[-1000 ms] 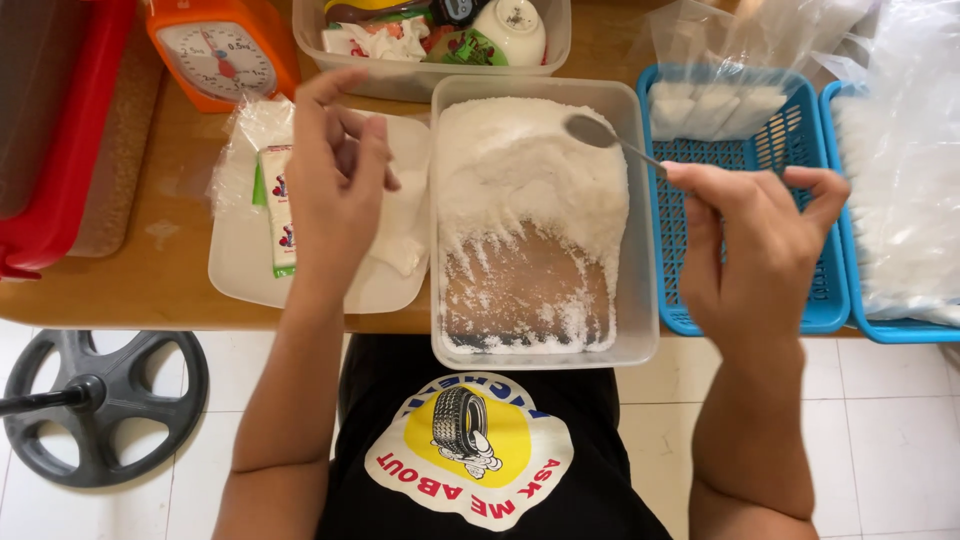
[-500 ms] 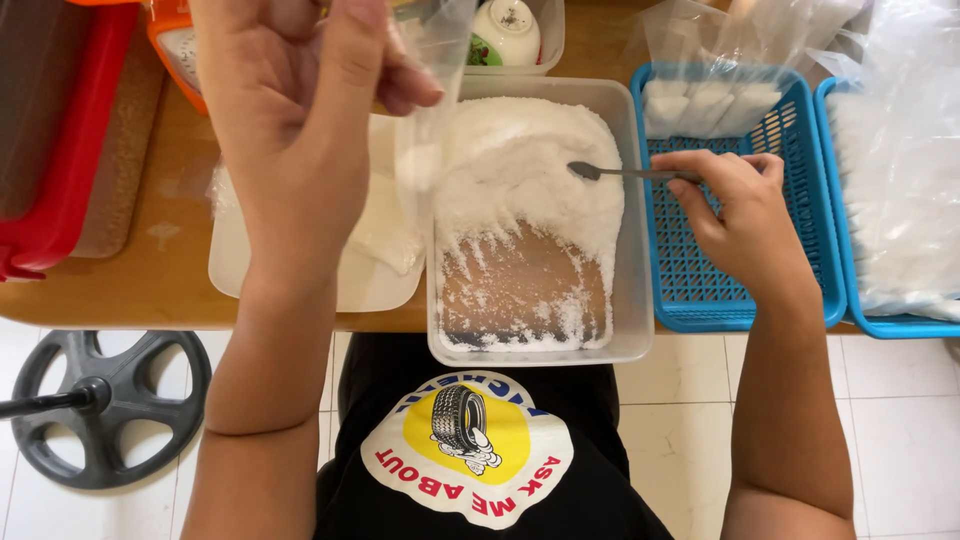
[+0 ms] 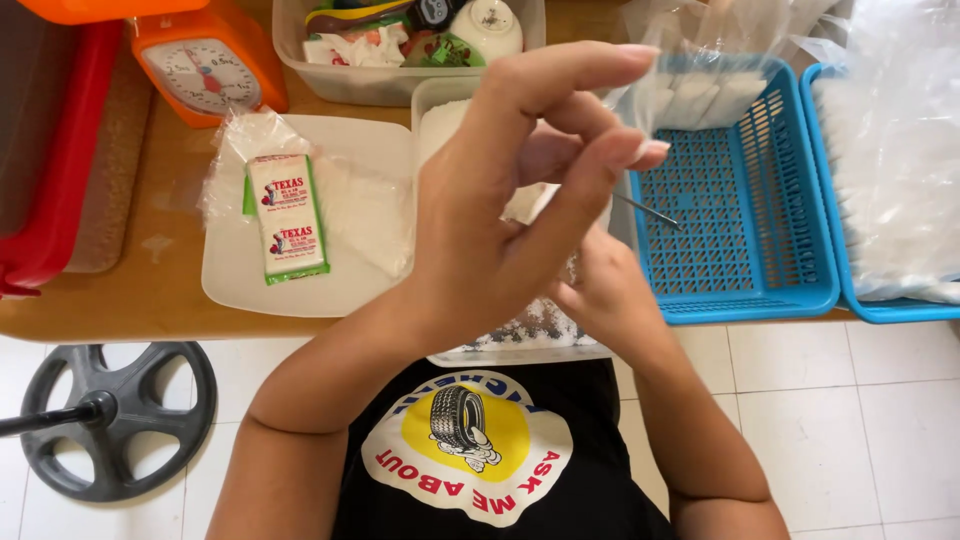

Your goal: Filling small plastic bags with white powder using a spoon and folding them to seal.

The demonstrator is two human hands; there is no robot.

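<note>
My left hand is raised close to the camera, over a clear tub of white powder, and hides most of it. Its thumb and fingers pinch what looks like a small clear plastic bag, of which only a sliver shows. Below and behind it, my right hand grips a metal spoon. Only the spoon's thin handle sticks out, toward the blue basket. The spoon's bowl is hidden.
A white tray to the left holds a labelled pack of clear bags. At the back stand an orange kitchen scale and a clear box of odds and ends. A second blue basket at the right holds filled bags. A red tray lies far left.
My left hand has come up from the tray with a small bag and moved right, over the tub. My right hand has drawn the spoon back in under it.
</note>
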